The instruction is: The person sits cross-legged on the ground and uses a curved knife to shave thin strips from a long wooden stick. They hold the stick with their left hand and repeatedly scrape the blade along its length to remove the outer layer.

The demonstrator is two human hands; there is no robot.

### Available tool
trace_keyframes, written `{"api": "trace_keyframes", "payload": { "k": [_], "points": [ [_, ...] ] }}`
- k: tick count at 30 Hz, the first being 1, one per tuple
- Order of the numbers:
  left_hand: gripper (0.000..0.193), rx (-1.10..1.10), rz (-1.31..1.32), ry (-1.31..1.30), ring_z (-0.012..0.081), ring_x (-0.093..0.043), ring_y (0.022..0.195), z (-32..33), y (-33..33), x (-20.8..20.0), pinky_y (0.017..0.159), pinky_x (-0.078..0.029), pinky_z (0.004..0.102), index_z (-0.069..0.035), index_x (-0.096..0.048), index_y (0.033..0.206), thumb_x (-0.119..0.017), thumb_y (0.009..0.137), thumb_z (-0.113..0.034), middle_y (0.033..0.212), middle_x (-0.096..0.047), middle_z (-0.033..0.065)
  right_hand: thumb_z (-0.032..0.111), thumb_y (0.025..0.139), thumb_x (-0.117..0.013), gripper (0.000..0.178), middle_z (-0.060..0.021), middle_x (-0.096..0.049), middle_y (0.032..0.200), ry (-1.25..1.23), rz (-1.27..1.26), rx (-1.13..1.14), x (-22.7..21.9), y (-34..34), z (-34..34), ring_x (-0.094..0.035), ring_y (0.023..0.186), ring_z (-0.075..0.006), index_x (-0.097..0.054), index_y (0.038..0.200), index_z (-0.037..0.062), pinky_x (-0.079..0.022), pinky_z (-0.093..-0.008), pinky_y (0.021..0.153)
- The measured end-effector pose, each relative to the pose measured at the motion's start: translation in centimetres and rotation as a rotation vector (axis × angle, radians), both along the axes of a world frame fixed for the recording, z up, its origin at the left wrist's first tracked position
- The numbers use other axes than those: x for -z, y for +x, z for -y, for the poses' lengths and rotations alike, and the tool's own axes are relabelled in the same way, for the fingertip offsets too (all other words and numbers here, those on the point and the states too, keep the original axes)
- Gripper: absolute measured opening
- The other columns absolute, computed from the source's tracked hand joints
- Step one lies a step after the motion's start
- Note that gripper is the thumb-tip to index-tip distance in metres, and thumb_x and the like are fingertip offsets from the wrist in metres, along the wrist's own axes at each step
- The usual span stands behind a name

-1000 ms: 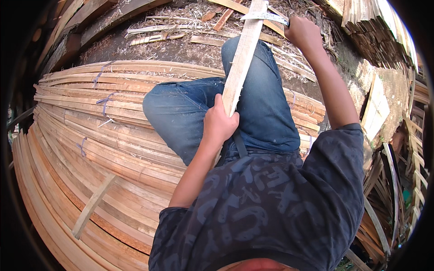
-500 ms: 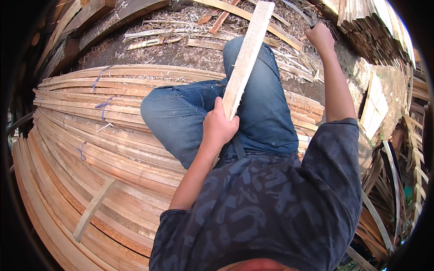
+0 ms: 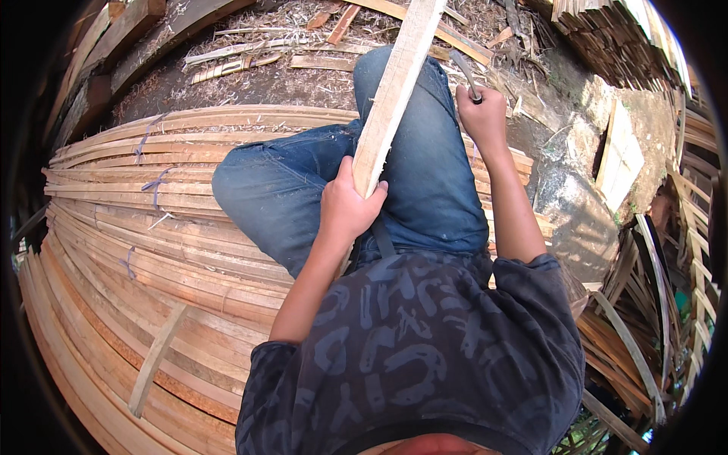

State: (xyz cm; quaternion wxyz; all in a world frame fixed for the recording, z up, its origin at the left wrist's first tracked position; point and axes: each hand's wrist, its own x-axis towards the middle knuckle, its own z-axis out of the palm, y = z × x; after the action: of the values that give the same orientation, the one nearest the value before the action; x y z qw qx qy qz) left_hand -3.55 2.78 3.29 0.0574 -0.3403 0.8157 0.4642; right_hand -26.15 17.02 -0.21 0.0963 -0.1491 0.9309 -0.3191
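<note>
My left hand [image 3: 349, 208] is closed round the near end of a long, pale wooden slat [image 3: 400, 87]. The slat slants up and away over my bent leg in blue jeans [image 3: 432, 159], its far end running out of the top of the picture. Along its right edge the wood looks rough and splintery. My right hand [image 3: 484, 117], to the right of that knee, is wrapped round the dark handle of a curved knife [image 3: 463, 67]. The grey blade points away and to the left, apart from the slat, and looks foreshortened.
Bundles of slats [image 3: 182, 189] tied with purple string lie to my left and under my legs. Shavings and offcuts [image 3: 243, 61] litter the ground ahead. A tall stack of thin boards [image 3: 614, 45] stands at the far right, with a flat pale board [image 3: 620, 159] nearer.
My right hand has come back toward me and to the left with the knife, from far out beside the slat. The left hand still grips the slat; the view has shifted slightly.
</note>
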Motion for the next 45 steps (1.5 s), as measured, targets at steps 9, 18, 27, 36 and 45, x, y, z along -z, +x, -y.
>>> {"api": "trace_keyframes", "payload": {
  "k": [9, 18, 27, 36, 45],
  "points": [
    [0.061, 0.055, 0.115, -0.220, 0.0445, -0.063, 0.073, -0.9, -0.2, -1.5, 0.064, -0.049, 0.0508, -0.002, -0.045, 0.094, -0.071, 0.075, -0.054, 0.075, -0.063, 0.0255, 0.025, 0.073, -0.067, 0.020, -0.0198, -0.068, 0.074, 0.478, -0.238, -0.321, -5.0, -0.9, 1.5, -0.068, 0.070, -0.0336, -0.072, 0.079, 0.0068, -0.055, -0.0420, 0.065],
    [0.055, -0.011, 0.009, -0.178, 0.0462, -0.063, 0.071, 0.3, -2.4, -1.6, 0.063, -0.049, 0.0522, -0.002, -0.043, 0.092, -0.061, 0.085, -0.054, 0.074, -0.063, 0.0264, 0.021, 0.069, -0.063, 0.021, -0.0209, -0.068, 0.081, 0.533, -0.411, -0.314, -5.0, -8.1, 4.8, -0.068, 0.075, -0.0373, -0.071, 0.077, 0.0037, -0.055, -0.0449, 0.067],
    [0.049, -0.019, 0.030, -0.151, 0.0464, -0.063, 0.073, 0.6, -2.2, -1.4, 0.063, -0.048, 0.0527, -0.001, -0.044, 0.093, -0.060, 0.088, -0.048, 0.075, -0.063, 0.0274, 0.015, 0.077, -0.059, 0.017, -0.0180, -0.067, 0.069, 0.577, -0.504, -0.482, -7.6, -4.9, 3.8, -0.068, 0.065, -0.0332, -0.068, 0.071, 0.0025, -0.056, -0.0418, 0.059],
    [0.048, 0.039, -0.002, -0.243, 0.0452, -0.063, 0.071, 0.1, -2.9, -1.6, 0.061, -0.049, 0.0511, -0.001, -0.044, 0.092, -0.062, 0.087, -0.045, 0.075, -0.063, 0.0262, 0.012, 0.073, -0.059, 0.014, -0.0201, -0.066, 0.069, 0.614, -0.356, -0.674, -7.9, -1.5, 3.9, -0.069, 0.065, -0.0321, -0.066, 0.066, 0.0030, -0.056, -0.0405, 0.058],
    [0.045, 0.000, -0.015, -0.179, 0.0466, -0.062, 0.073, 0.1, -2.8, -2.0, 0.062, -0.047, 0.0501, -0.002, -0.045, 0.091, -0.065, 0.086, -0.042, 0.075, -0.063, 0.0262, 0.029, 0.081, -0.063, 0.026, -0.0204, -0.068, 0.087, 0.750, -0.414, -0.243, -8.2, -10.8, 3.7, -0.067, 0.084, -0.0357, -0.068, 0.086, 0.0035, -0.054, -0.0445, 0.074]
  ]
}}
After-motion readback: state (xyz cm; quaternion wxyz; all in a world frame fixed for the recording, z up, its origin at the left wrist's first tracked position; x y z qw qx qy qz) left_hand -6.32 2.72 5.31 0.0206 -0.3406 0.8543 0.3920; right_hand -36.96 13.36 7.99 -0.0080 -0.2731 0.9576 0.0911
